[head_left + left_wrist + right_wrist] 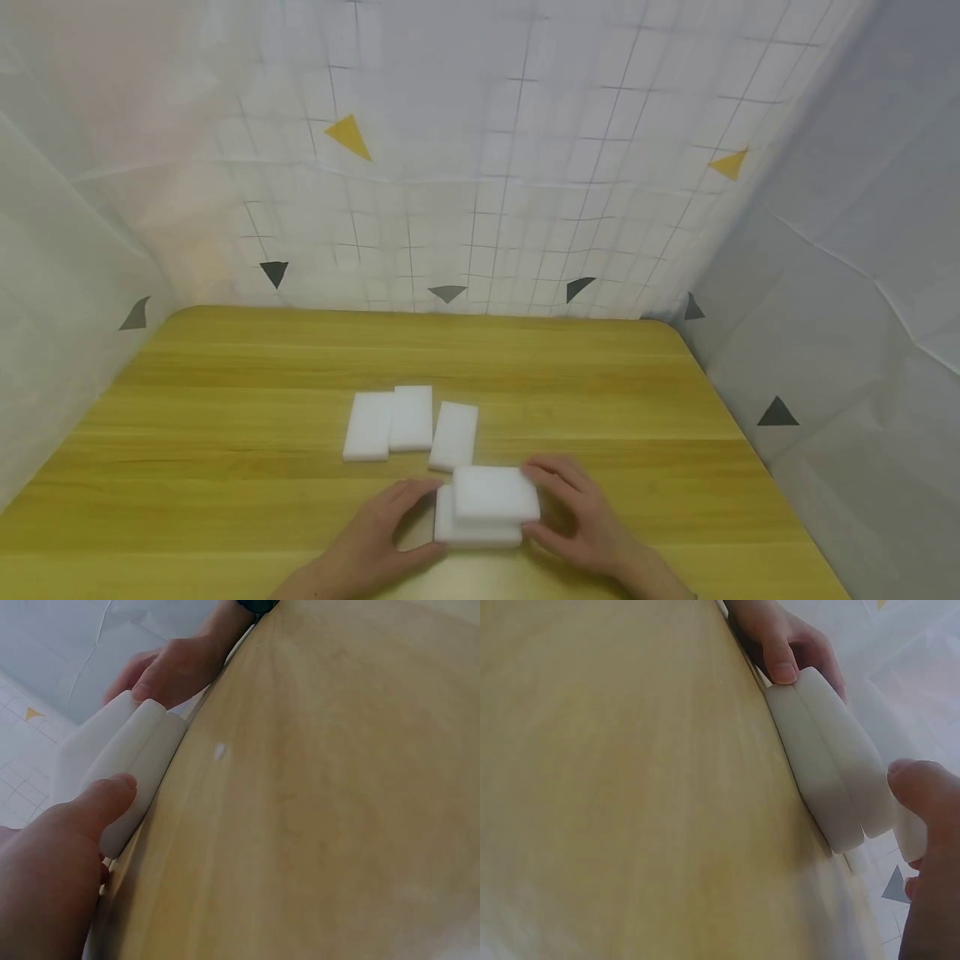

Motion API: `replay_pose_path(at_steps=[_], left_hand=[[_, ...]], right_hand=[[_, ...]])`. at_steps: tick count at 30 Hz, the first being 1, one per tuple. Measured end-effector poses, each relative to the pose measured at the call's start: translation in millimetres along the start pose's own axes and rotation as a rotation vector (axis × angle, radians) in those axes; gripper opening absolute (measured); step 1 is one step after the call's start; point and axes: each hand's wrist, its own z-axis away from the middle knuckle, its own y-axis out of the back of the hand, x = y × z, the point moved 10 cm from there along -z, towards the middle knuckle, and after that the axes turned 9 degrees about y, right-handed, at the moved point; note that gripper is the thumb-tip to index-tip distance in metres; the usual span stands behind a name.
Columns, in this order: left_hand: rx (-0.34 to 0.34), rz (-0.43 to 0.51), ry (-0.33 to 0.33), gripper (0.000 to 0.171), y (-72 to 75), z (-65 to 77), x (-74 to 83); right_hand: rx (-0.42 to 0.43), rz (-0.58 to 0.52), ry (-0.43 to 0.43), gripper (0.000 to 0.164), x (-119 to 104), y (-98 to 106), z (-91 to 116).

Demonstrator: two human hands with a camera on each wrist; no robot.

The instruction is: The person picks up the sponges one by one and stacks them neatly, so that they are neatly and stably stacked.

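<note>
In front of me, two white sponges [817, 750] lie one on the other on the table. My left hand [382, 529] grips the left end of this pair, thumb on the near side and fingers on the far side. A third white sponge [495, 493] is in my right hand [588, 525], pinched at its right end between thumb and fingers. It sits over the pair, shifted to the right and toward the back, and hides much of the upper face below. In the right wrist view, the held sponge [910, 832] juts out past the pair's end.
Beyond the stack, three more white sponges lie flat: a left one [367, 427], a middle one [411, 417] touching it, and a slanted right one [453, 435] close behind the stack. The wooden table [600, 375] is bounded by pale sheets [480, 167] with triangle marks.
</note>
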Motion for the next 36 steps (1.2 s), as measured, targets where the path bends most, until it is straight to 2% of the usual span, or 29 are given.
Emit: replay_pose_path(at_steps=[4,11,15,24,29,36], left_hand=[[0.008,-0.003,-0.018,0.064,-0.4,0.1,1.3],[0.01,-0.002,-0.045,0.064,-0.6,1.0,1.1],[0.014,0.0,-0.055,0.064,0.6,1.5,1.2],[0.075,-0.018,-0.08,0.064,4.8,2.7,4.6],[0.068,-0.008,-0.07,0.064,4.6,2.1,4.1],[0.055,-0.007,-0.051,0.064,3.8,1.3,2.7]], right_hand=[[0.0,-0.01,0.007,0.061,3.8,-2.9,8.2],[0.038,-0.008,0.032,0.062,-2.1,0.4,3.9],[0.029,0.001,0.064,0.063,-7.2,-0.6,-0.4],[-0.004,0.006,0.078,0.063,-11.7,-6.3,-2.1],[-0.014,0.01,0.086,0.064,-11.3,-8.6,-0.7],[-0.054,0.031,0.055,0.067,-8.0,-11.4,2.9]])
